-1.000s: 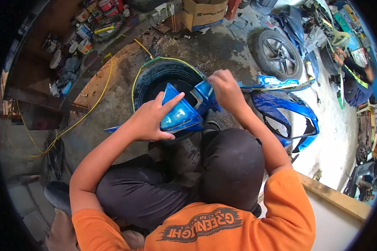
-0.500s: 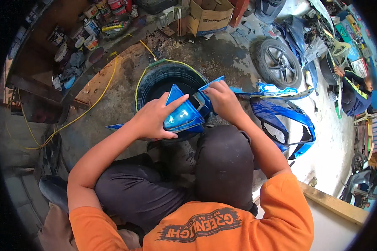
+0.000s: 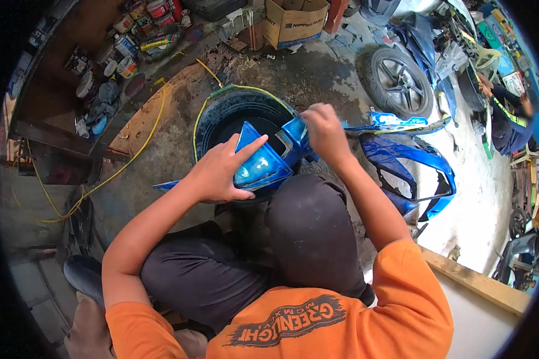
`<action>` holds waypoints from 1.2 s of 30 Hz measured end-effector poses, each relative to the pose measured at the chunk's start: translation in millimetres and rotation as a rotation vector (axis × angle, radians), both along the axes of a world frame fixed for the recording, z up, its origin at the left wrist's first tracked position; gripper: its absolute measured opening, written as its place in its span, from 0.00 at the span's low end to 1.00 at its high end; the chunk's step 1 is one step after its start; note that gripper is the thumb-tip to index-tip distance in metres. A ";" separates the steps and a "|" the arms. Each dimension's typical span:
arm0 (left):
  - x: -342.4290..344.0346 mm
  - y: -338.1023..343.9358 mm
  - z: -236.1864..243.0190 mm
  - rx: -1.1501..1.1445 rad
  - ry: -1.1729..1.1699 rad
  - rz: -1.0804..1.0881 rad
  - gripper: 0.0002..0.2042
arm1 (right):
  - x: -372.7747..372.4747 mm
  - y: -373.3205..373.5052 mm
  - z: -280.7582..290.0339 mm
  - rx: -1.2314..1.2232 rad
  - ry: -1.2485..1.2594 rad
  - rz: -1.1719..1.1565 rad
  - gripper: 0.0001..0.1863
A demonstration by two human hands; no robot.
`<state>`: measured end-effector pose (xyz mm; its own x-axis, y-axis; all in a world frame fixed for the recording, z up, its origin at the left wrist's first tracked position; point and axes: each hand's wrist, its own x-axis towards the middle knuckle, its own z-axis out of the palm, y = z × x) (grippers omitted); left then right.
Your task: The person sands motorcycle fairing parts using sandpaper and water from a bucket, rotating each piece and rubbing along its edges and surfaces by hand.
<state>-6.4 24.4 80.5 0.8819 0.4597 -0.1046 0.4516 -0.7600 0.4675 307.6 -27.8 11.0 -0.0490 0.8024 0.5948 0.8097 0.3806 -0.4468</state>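
My left hand (image 3: pixel 218 172) grips a blue plastic motorcycle body panel (image 3: pixel 259 169), thumb below and fingers spread over its glossy face. The panel lies tilted across the near side of a black bucket (image 3: pixel 205 122), which appears to hold dark liquid. My right hand (image 3: pixel 326 133) is closed at the panel's right end (image 3: pixel 296 130), fingers curled down by its edge. Whatever is inside those fingers, if anything, is hidden. A narrow blue tip (image 3: pixel 166 186) sticks out left of my left forearm.
More blue body panels (image 3: pixel 440 203) lie on the floor at right, near a wheel with tyre (image 3: pixel 395 82). A yellow hose (image 3: pixel 153 134) curves along the left. Cans and bottles (image 3: pixel 126 46) crowd a shelf, and a cardboard box (image 3: pixel 293 24) stands behind. Another person (image 3: pixel 509 122) is at far right.
My right hand has moved slightly right and up along the panel's right end, uncovering more of its blue surface. My left hand keeps its grip on the panel.
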 end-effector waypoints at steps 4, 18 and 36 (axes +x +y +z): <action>0.8 -1.1 5.3 -0.029 0.005 0.007 0.67 | -5.7 -5.6 1.0 -0.013 -0.025 0.123 0.09; 3.6 2.1 -0.3 -0.018 -0.002 0.009 0.67 | 6.5 3.6 -2.1 0.027 0.023 -0.053 0.09; 4.5 4.3 -0.6 -0.038 -0.009 0.022 0.66 | 5.9 -2.4 -8.3 0.082 0.058 -0.072 0.09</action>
<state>-1.9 28.7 79.9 0.8727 0.4747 -0.1145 0.4636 -0.7316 0.4999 313.4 -30.2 2.7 0.0438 0.7509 0.6590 0.8098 0.3596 -0.4636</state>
